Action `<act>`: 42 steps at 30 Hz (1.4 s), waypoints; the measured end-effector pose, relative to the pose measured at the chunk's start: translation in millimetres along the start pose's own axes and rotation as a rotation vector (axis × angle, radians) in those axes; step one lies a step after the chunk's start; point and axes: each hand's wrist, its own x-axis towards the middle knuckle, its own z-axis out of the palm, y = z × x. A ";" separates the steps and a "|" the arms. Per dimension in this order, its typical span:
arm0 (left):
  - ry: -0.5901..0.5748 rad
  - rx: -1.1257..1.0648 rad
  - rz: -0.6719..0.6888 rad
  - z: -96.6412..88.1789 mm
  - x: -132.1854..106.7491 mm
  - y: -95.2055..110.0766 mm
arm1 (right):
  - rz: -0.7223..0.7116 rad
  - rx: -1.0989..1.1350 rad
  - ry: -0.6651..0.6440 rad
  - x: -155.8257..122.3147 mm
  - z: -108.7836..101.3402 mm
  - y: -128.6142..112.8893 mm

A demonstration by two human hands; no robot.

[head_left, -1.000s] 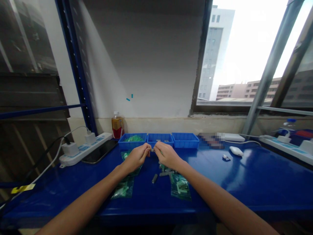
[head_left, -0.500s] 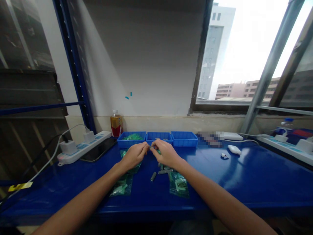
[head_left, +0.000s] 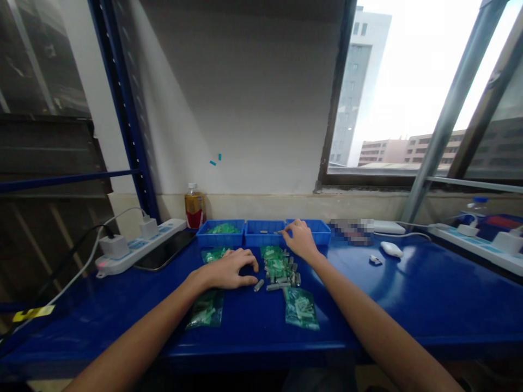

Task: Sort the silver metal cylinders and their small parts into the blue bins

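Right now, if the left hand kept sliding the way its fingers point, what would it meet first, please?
The left hand lies flat on the blue table, fingers pointing right. Just past the fingertips lies a small grey cylinder, probably first, then the pile of grey and green parts.

You're seeing through one head-worn camera, looking forward and down across the blue table (head_left: 408, 305) toward the wall and window (head_left: 408, 92), your own forearms reaching in from below, close by.
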 end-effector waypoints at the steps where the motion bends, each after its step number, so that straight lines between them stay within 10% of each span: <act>1: 0.014 0.016 -0.014 -0.1 0.4 -1.6 | 0.002 -0.005 -0.006 -0.3 -0.1 -1.4; 16: 0.042 0.051 0.030 0.8 3.9 1.5 | 0.017 0.000 -0.091 -9.0 -14.3 -31.1; 24: 0.289 0.052 -0.003 -3.1 5.9 -7.2 | -0.286 0.287 -0.184 -24.6 -13.0 -74.7; 42: 0.553 0.038 0.022 -2.8 8.0 -8.7 | -0.183 0.470 -0.344 -24.5 -19.6 -83.2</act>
